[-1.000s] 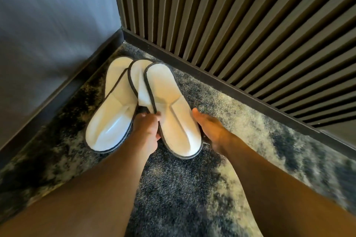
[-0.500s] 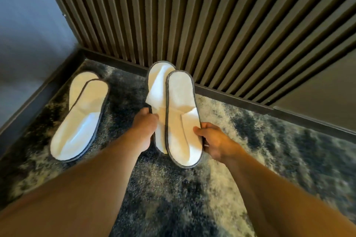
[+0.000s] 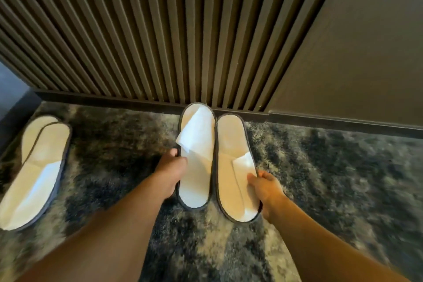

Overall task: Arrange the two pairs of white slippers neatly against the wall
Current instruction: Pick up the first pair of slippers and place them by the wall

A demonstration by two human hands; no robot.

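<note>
White flat grey-edged slippers (image 3: pixel 215 162): left hand (image 3: pixel 170 173) and right hand (image 3: pixel 266 186) are pinching 1 each, aligning them against the slatted wall (image 3: pixel 160 30).

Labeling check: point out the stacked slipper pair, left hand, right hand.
stacked slipper pair (image 3: pixel 34 174): head view, top slipper's insole.
left hand (image 3: pixel 171 171): head view, back of hand.
right hand (image 3: pixel 266 186): head view, knuckles.

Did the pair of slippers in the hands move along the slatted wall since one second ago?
Yes. The held pair went right along the slatted wall, away from the corner and the stacked pair, and now lies side by side, toes near the baseboard.
</note>
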